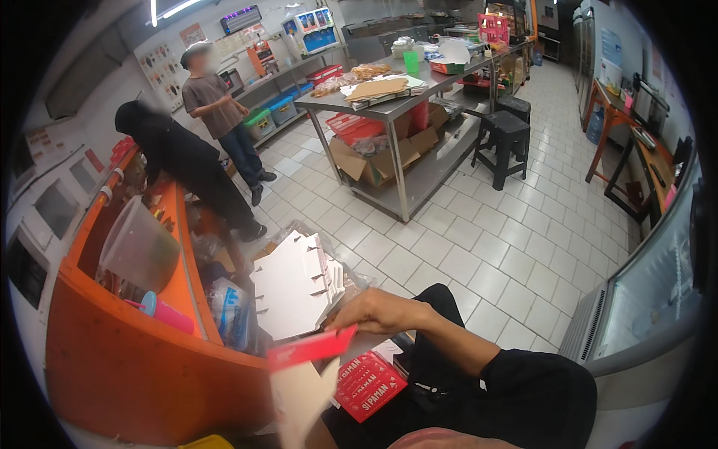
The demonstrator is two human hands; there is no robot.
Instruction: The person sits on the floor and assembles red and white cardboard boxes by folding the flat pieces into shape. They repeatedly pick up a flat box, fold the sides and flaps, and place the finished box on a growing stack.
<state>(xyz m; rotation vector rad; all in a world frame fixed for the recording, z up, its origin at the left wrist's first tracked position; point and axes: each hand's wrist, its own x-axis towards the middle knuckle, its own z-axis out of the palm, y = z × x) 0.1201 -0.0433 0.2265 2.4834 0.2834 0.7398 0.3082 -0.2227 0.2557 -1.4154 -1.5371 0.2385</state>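
My right hand (383,310) is closed, its fingers curled at the upper edge of a red-and-white folding cardboard box (303,385). That box is partly opened out, slightly blurred, and tilted up in front of me. Behind its lower part my left forearm (323,435) shows; the left hand's fingers are hidden by the cardboard. Just beyond my right hand lies a stack of flat white box blanks (292,280) with slotted edges. A red printed box (368,385) rests by my lap, below my right wrist.
An orange counter (157,374) curves along my left, bearing a clear plastic tub (138,243) and a pink tumbler (168,313). Two people stand beyond it. A steel table (389,108) with cardboard, black stools (502,142) and a glass-fronted fridge (651,299) stand ahead and right.
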